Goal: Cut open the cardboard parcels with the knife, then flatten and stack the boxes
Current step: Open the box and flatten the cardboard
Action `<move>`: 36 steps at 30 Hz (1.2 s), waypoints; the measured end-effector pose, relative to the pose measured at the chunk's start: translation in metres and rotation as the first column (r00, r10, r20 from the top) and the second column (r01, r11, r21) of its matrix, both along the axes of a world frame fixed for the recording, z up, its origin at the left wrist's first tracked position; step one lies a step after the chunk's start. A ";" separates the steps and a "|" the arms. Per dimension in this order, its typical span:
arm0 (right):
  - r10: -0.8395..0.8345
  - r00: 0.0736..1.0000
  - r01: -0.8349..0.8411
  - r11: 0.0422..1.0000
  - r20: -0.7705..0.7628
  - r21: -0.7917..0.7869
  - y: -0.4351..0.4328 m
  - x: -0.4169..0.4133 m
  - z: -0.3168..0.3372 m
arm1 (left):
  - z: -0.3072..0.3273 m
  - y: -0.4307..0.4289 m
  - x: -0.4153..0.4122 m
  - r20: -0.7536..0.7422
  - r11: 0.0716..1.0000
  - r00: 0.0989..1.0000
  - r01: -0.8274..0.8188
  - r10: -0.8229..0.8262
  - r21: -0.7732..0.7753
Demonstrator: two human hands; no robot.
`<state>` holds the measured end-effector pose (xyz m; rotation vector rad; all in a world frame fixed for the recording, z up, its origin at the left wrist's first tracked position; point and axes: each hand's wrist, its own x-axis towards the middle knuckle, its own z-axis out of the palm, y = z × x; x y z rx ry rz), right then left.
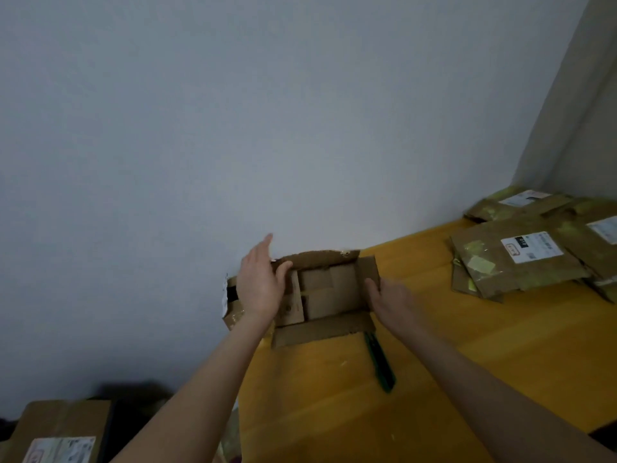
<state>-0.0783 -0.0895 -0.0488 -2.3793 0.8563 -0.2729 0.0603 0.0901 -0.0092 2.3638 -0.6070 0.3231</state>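
Observation:
An opened cardboard box [329, 289] stands on the yellow table [417, 345] against the wall, its top flaps spread outward. My left hand [258, 282] lies flat over the box's left side, fingers straight, thumb at the far flap. My right hand [389, 297] holds the right flap, fingers curled over its edge. A green knife [380, 362] lies on the table just in front of the box, between my forearms. Several flattened boxes [521, 259] with white labels are piled at the far right.
A sealed cardboard parcel [60, 432] with a label sits low at the bottom left, off the table. A plain grey wall [233, 128] rises directly behind the box. A wall corner stands at the far right behind the flattened pile.

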 end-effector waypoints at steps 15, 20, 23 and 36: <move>-0.099 0.946 0.008 0.960 0.310 0.281 -0.010 -0.008 0.017 | 0.007 -0.008 -0.001 -0.309 0.979 0.939 -0.094 0.147 0.181; -0.256 0.879 -0.017 0.827 0.404 0.562 -0.020 -0.014 0.014 | 0.012 0.003 0.010 -0.451 0.953 0.840 0.260 -0.302 -0.154; -0.317 0.858 -0.032 0.753 0.404 0.657 -0.027 -0.020 0.011 | 0.016 0.015 0.018 -0.490 0.916 0.780 0.272 -0.388 -0.294; -0.044 0.945 -0.221 0.647 0.325 0.730 -0.031 -0.037 -0.006 | 0.001 0.031 0.018 -0.782 0.865 0.423 0.005 -0.457 -0.502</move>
